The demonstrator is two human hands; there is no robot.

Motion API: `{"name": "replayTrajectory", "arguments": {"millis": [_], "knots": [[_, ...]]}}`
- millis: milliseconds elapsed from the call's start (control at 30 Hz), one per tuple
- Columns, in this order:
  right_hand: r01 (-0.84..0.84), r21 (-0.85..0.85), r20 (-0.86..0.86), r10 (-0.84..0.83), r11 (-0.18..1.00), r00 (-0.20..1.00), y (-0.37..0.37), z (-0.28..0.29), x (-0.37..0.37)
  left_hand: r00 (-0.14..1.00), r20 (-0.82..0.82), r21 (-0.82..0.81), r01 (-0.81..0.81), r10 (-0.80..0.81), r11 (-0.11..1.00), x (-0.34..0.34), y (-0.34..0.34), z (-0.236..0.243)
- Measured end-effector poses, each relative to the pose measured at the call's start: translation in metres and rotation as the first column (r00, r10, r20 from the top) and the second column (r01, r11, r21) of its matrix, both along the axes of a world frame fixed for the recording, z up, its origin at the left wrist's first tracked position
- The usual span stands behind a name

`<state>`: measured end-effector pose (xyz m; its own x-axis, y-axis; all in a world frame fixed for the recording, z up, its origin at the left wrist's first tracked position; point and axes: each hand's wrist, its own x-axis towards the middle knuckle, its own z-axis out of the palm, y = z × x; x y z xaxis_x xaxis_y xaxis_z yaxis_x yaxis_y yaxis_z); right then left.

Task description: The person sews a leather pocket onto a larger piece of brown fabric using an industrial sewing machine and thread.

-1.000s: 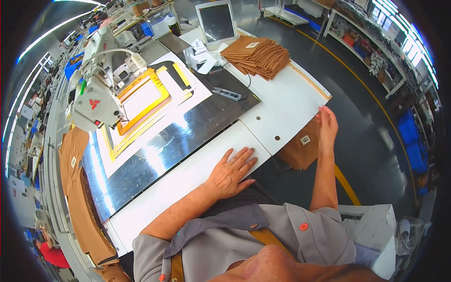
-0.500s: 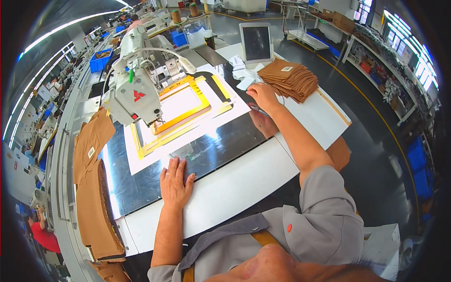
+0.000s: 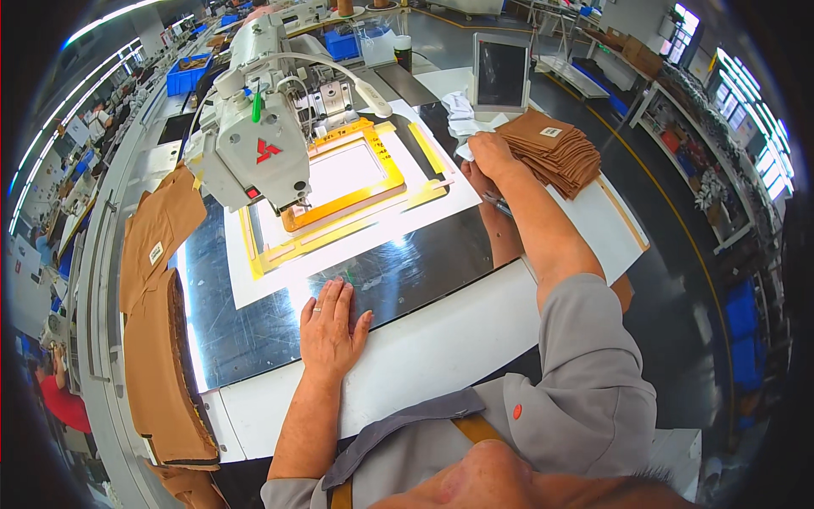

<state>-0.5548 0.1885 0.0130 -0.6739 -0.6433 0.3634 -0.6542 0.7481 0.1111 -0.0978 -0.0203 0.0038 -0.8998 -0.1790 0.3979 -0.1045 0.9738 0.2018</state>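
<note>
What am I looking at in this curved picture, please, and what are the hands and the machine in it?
A fisheye camera on the person's head looks down, so straight edges bend. The bare hands are the person's own. The left hand lies open, fingers on a dark shiny plate. The right hand is by some white papers; I can't tell whether it holds anything. The white sewing machine stands over an orange frame. A brown fabric stack lies near a dark screen.
</note>
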Motion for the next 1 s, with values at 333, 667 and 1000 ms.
{"name": "replayTrajectory", "arguments": {"millis": [333, 667, 1000], "knots": [[-0.122, -0.506, 0.080, 0.187, 0.854, 0.979, -0.006, 0.024, 0.061, 0.998, -0.028, 0.036, -0.055, 0.056, 0.998, 0.003, 0.002, -0.001], [-0.408, -0.558, 0.229, 0.607, 0.723, 0.761, -0.089, 0.016, 0.204, 0.970, -0.147, 0.418, -0.117, 0.194, 0.901, -0.069, -0.030, 0.012], [-0.544, -0.476, 0.134, 0.669, 0.691, 0.731, -0.088, 0.003, 0.212, 0.892, -0.066, 0.525, -0.349, 0.446, 0.776, -0.109, -0.088, -0.011]]}}
